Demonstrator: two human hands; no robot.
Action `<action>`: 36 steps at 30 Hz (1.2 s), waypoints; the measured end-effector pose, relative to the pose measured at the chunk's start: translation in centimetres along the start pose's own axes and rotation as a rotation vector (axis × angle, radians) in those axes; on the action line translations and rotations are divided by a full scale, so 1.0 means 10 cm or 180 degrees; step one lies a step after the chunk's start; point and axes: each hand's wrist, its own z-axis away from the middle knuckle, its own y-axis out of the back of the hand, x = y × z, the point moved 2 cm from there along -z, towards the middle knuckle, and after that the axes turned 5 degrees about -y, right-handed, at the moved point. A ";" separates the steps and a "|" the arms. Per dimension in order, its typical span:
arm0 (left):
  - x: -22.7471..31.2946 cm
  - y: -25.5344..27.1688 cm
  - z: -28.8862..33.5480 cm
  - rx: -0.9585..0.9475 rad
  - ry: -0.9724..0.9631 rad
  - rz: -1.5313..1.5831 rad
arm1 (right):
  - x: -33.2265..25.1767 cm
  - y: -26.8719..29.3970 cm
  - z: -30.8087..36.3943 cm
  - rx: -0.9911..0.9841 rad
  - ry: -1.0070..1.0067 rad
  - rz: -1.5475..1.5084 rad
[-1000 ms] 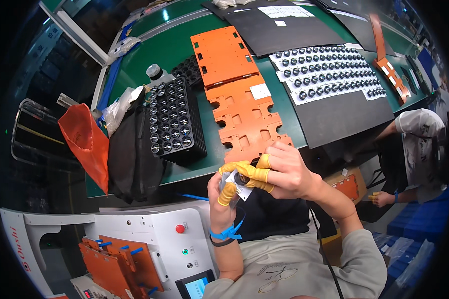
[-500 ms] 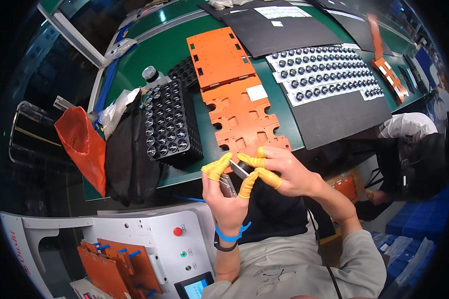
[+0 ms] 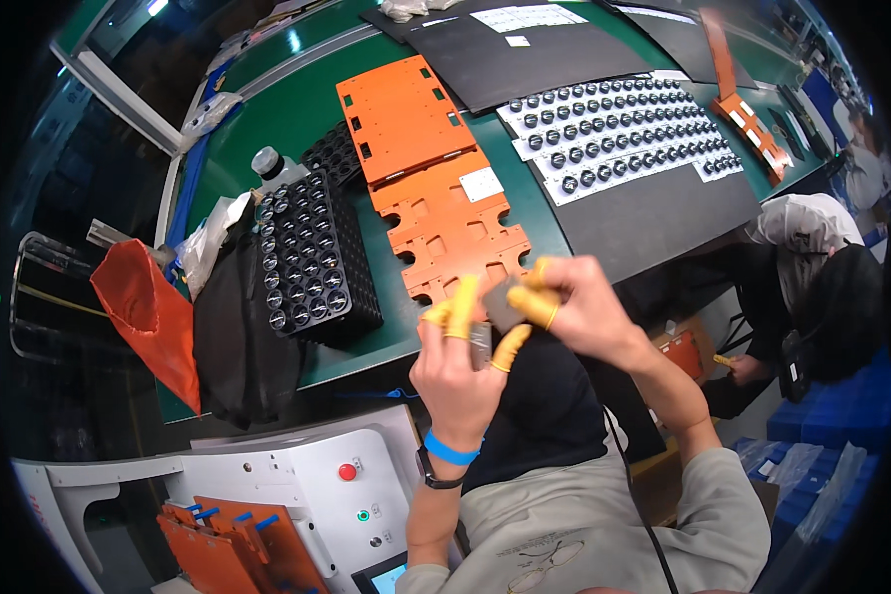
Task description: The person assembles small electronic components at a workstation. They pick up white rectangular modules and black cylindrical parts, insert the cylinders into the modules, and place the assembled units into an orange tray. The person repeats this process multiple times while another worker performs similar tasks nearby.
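My left hand (image 3: pixel 455 381), with yellow finger cots and a blue wristband, holds small grey metal plates (image 3: pixel 481 345) between fingers and thumb. My right hand (image 3: pixel 592 312), also in yellow finger cots, pinches a dark grey square plate (image 3: pixel 502 305), smeared by motion. That plate is just above and beside the left fingertips; whether they touch it I cannot tell. Both hands are in front of the table edge, close to the near end of an orange fixture board (image 3: pixel 455 259). A small white plate (image 3: pixel 481 184) with holes lies on this board.
Left of the board stands a black crate (image 3: pixel 351 287) of round black parts. White strips with black knobs (image 3: pixel 614 129) rest on a dark sheet (image 3: pixel 663 223) at right. An orange bag (image 3: pixel 139 297) hangs at left; a white machine (image 3: pixel 317 485) stands below. A co-worker (image 3: pixel 812 267) sits at right.
My right hand has moved up and slightly right, with its plate turned and lifted away from the left hand's plates. The left fingers have straightened somewhat. The whole view has shifted a little.
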 end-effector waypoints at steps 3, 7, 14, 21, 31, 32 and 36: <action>-0.10 0.03 0.02 0.0365 0.0387 0.0596 | 0.23 0.26 -0.34 0.0412 -0.0780 -0.0477; -0.22 0.07 0.08 0.0672 0.0739 0.1319 | 0.33 0.34 -0.76 0.0295 -0.1238 0.0182; -0.14 0.19 0.09 0.0684 0.1098 0.1958 | 0.69 0.18 -0.96 -0.0409 -0.1334 0.0339; -0.23 0.25 0.25 0.0622 0.1658 0.4195 | 0.60 0.27 -1.09 -0.1187 -0.2016 0.0131; -0.51 0.40 0.33 0.0580 0.2460 0.6145 | -0.63 -0.10 -1.08 -0.0122 -0.0193 0.2783; -0.53 0.42 0.36 0.0576 0.2473 0.6192 | -0.76 -0.26 -1.10 -0.0143 -0.0026 0.2686; -0.62 0.48 0.44 0.0456 0.2502 0.6293 | -1.04 -0.96 -1.31 -0.0242 0.0720 0.1347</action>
